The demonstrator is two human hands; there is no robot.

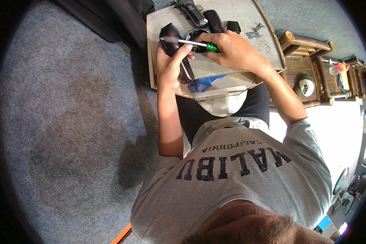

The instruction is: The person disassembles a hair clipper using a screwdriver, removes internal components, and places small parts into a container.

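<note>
My left hand (167, 69) is wrapped round a dark maroon hair clipper (186, 72), holding it over the left side of the small wooden table. In my right hand (233, 51) is a screwdriver (212, 47) with a green handle and a metal shaft. The shaft reaches left across the clipper's upper part, passing by my left thumb; whether its tip touches the clipper I cannot tell, as that spot is blurred. Partly behind my right fingers sits a round black dish (195, 34) with small things inside, too dim to make out.
On the wooden table (252, 55) lie a black and silver clipper (193, 13), a long black piece (214, 21), a small black block (233, 27) and small metal parts (253, 35). Below its top shows a blue cloth (206, 83). Bamboo chairs (299, 67) stand right, one bearing a cap (306, 86).
</note>
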